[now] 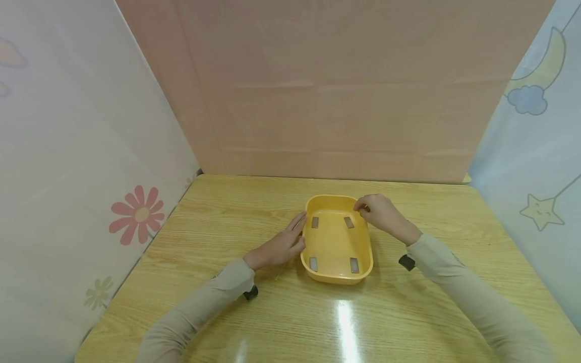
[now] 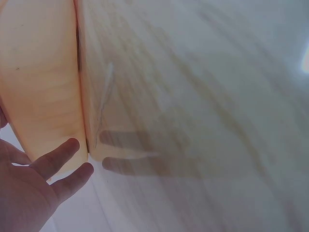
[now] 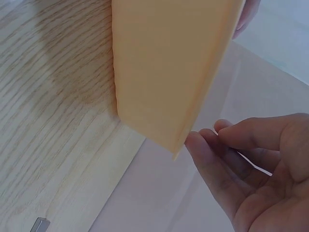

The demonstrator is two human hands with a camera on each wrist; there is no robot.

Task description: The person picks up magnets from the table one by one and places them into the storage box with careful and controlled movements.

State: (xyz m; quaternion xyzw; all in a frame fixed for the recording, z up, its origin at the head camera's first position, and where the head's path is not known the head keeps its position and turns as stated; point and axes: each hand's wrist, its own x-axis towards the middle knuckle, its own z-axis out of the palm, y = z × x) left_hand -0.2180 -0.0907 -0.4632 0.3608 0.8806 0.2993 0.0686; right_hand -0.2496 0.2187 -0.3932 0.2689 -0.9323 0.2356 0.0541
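A yellow plastic tray (image 1: 336,237) with rounded corners sits on the wooden table. Several small grey-brown rectangles (image 1: 354,265) lie on its floor, one near each corner; the far right one is tilted. My left hand (image 1: 281,247) rests its spread, fairly straight fingers against the tray's left wall. At the far right rim is my right hand (image 1: 379,212), its fingertips bent loosely together just over the edge. In the right wrist view the right hand (image 3: 260,169) has one fingertip at the rim corner, and nothing shows between its fingers. The left hand (image 2: 38,188) appears beside the tray wall in its own wrist view.
The wood-grain table (image 1: 236,206) extends around the tray. Behind it hangs a pinkish-beige backdrop (image 1: 336,101). Patterned white curtains flank both sides, with a red flower (image 1: 141,214) on the left one. A small grey metal piece (image 3: 41,224) shows at the right wrist view's bottom edge.
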